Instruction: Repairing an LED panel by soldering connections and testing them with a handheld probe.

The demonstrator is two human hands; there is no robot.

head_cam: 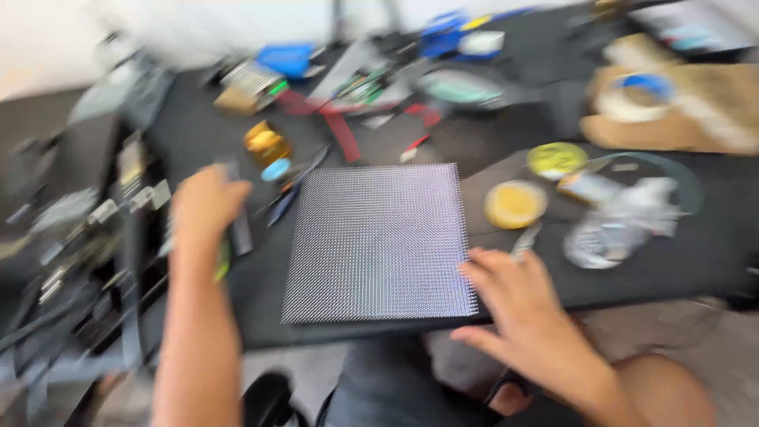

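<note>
The picture is blurred by motion. A square grey panel point(375, 241) covered in a fine grid of dots lies flat on the black table point(672, 261). My right hand point(518, 304) rests with spread fingers on the panel's near right corner. My left hand point(207, 204) reaches out to the left of the panel and closes around a dark, slim tool point(237, 217) with a yellow-green part showing under the wrist.
Two round yellow tins point(515, 203) and a crumpled clear bag point(624, 221) lie right of the panel. Cardboard with a tape roll point(640, 95) sits at the far right. Tools, a yellow spool point(265, 142) and blue boxes point(286, 57) crowd the back. A dark rack point(87, 237) stands left.
</note>
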